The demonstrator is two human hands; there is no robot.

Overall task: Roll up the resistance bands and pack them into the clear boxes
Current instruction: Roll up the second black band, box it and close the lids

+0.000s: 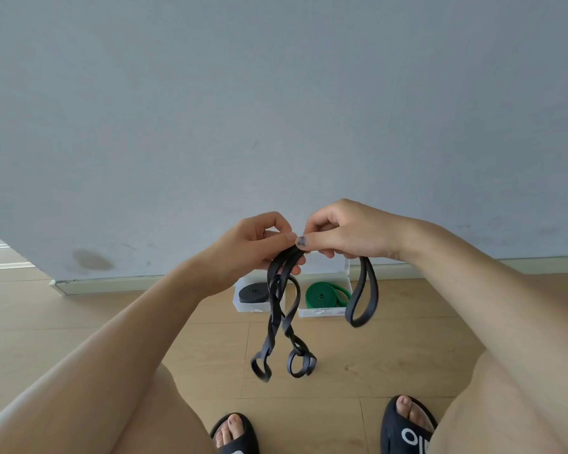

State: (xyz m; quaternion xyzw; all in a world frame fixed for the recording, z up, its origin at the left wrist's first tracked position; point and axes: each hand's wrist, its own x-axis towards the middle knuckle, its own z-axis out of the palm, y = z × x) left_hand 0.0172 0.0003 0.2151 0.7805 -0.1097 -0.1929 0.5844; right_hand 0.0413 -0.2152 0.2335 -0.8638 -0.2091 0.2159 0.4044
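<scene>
Both hands, left hand (256, 247) and right hand (338, 232), pinch our tangled black band (281, 309) above the clear boxes (322, 312), fingers curled tight, likely to straighten it before rolling.

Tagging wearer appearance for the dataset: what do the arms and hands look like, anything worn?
Both forearms are bare, no sleeves in view. No gloves, watch or rings visible on the left hand or right hand. The right thumbnail carries dark, partly worn polish.
</scene>
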